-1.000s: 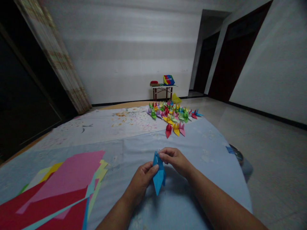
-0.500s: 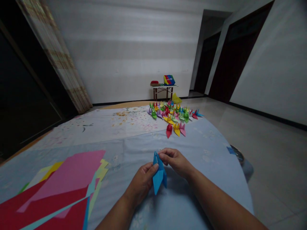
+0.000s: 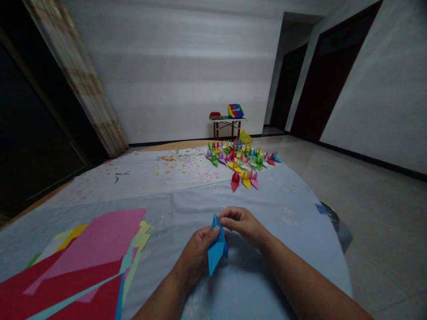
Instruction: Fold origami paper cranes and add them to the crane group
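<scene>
A blue folded paper crane is held just above the cloth, its long pointed flap hanging down toward me. My left hand pinches it from the left, thumb lying across its face. Fingers of my right hand are closed at its upper right edge, near the narrow tip; some of those fingertips are hidden behind the paper. Beyond my hands a red crane, a yellow crane and a pink crane stand in a row on the table.
Several more colourful paper cranes crowd the far right part of the table. Loose coloured paper sheets lie overlapping at the left. A blue cloth covers the round table. A small side table stands by the wall.
The blue crane has tilted and shifted slightly left and down between my hands. Its upper points now sit closer together. Both hands stay in nearly the same place.
</scene>
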